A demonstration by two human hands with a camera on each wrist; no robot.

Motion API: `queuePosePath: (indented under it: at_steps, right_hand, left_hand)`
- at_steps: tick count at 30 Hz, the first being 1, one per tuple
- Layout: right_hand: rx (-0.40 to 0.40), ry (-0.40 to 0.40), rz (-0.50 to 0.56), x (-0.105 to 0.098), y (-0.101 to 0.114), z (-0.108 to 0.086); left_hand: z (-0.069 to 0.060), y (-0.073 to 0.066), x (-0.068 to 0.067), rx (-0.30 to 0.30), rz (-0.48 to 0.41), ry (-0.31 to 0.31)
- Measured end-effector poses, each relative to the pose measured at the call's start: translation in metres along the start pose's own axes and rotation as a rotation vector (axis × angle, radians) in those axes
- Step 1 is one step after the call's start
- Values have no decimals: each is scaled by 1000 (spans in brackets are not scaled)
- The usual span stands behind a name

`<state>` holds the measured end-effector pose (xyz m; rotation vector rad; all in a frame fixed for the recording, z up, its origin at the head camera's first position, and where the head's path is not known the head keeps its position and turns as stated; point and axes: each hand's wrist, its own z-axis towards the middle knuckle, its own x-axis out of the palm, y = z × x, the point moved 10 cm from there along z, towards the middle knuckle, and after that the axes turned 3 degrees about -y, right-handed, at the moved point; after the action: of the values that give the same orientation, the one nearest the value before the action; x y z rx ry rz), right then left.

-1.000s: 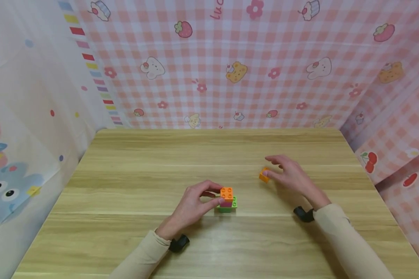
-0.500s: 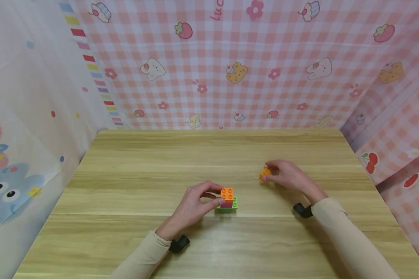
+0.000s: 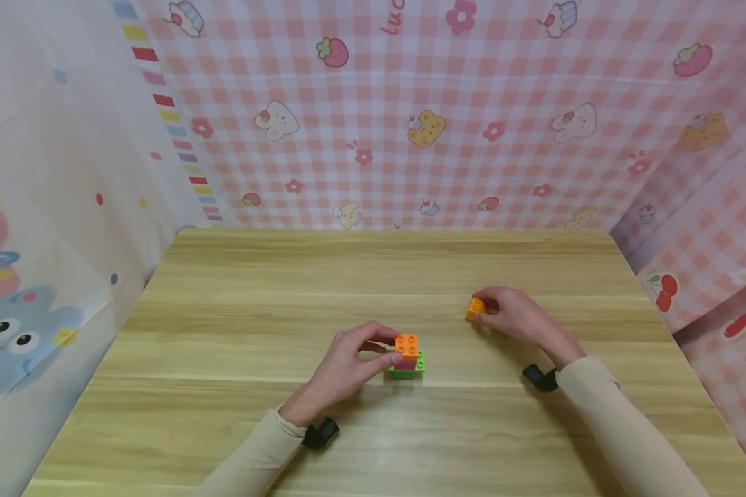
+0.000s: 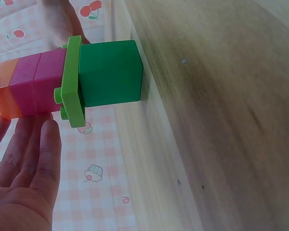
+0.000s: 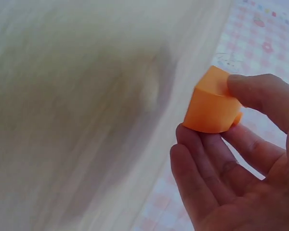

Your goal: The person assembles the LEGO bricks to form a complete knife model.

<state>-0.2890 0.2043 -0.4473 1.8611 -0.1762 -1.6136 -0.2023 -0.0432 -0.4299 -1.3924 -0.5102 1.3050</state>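
In the head view a small tower of toy building bricks stands on the table, left of the other hand's brick. The left wrist view shows its layers: a dark green brick (image 4: 111,73) at the base, a light green plate (image 4: 73,86), two magenta bricks (image 4: 37,83) and an orange brick (image 4: 7,91) on top. My left hand (image 3: 351,359) holds the tower near its top between thumb and fingers. My right hand (image 3: 519,317) pinches a loose orange brick (image 5: 211,108), with the thumb on one side and fingers on the other.
The wooden table (image 3: 273,276) reaches back to a pink checked cloth (image 3: 373,103). A white printed cloth (image 3: 56,172) hangs along the left side. Black wrist devices (image 3: 541,377) sit under both wrists.
My right hand's fingers have closed in on the loose orange brick, and it has turned slightly in their grasp. The left hand and the tower stay in place.
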Motion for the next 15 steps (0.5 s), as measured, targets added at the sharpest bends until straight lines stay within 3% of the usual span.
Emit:
queuePosePath:
  at_steps: [15]
  right_hand:
    - [-106,-148,120,-19,36,-28]
  left_hand:
    - [0,-2,1,20,-11,-12]
